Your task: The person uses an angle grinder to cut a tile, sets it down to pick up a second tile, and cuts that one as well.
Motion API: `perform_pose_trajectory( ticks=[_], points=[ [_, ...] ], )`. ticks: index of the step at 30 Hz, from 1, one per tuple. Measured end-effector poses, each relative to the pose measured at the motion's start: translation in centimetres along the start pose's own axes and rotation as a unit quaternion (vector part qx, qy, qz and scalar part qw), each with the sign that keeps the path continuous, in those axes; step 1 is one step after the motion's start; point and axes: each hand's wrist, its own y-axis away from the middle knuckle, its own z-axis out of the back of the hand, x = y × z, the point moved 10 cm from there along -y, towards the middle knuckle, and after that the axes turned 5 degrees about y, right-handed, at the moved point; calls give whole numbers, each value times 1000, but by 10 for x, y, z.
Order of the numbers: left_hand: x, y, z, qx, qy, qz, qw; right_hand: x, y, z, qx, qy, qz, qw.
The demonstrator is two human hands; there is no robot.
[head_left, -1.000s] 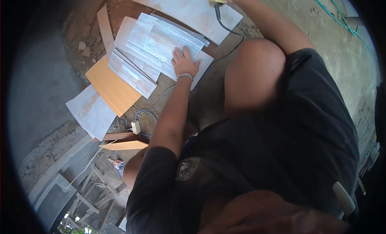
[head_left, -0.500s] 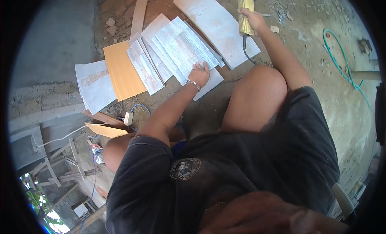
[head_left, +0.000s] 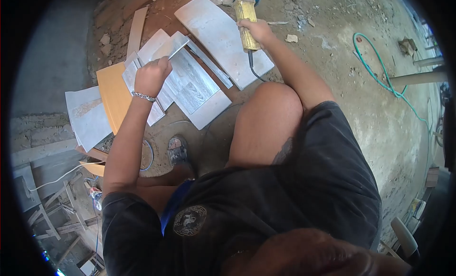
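My left hand [head_left: 153, 76], with a chain bracelet at the wrist, is closed on the near edge of a grey tile [head_left: 175, 42]. That tile is tilted up off the stack, and part of it is hidden behind my fist. Just below it lies a grey wood-grain tile [head_left: 195, 88] on a paler tile [head_left: 213, 110]. My right hand [head_left: 257, 31] is wrapped round the yellow body of an angle grinder [head_left: 246, 18]. A blue part shows at the grinder's top, near the frame edge, and its black cord [head_left: 251, 61] hangs down behind my right knee.
A long pale tile [head_left: 209, 29] lies beside the grinder. To the left are an orange-brown tile [head_left: 112, 93] and light grey tiles [head_left: 85, 117]. A green hose [head_left: 369, 62] curls on the rough floor at right. My sandalled foot [head_left: 177, 150] stands near the stack.
My left hand has moved left and lifted a tile off the stack, baring the wood-grain tile below. The right hand still holds the grinder. The whole view has shifted.
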Motion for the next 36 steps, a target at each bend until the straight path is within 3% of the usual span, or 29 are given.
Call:
perform_pose_trajectory(
  ticks=[10, 12, 14, 16, 19, 24, 28, 30, 31, 33, 36],
  points=[
    [-10, 0, -6, -14, -1, -3, 1000, 1, 8, 5, -2, 103, -4, 995],
    [-27, 8, -18, -10, 51, -12, 999, 12, 16, 5, 6, 143, 8, 990],
    [-54, 23, -46, 10, 97, -28, 995, 14, 19, 3, 16, 144, 16, 989],
    [-80, 44, -105, 115, 105, -24, 988, 17, 23, 2, 15, 139, 22, 990],
    [-106, 68, -180, 150, 110, -14, 982, 26, 58, -2, 43, 108, -12, 993],
    [-121, 77, -190, 170, 146, 42, 974, 41, 99, 11, 47, 163, -3, 986],
    [-104, 81, -160, 194, 161, 103, 962, 57, 113, 2, 58, 213, 22, 975],
    [-70, 98, -166, 181, 103, 178, 962, 58, 107, -9, 51, 226, 49, 972],
    [-62, 101, -163, 181, 96, 175, 963, 55, 95, -26, 68, 229, 57, 969],
    [-34, 128, -169, 257, 78, 258, 928, 61, 77, -62, 95, 275, 83, 953],
    [-18, 140, -163, 296, 110, 247, 916, 56, 62, -127, 126, 269, 73, 952]
  ],
)
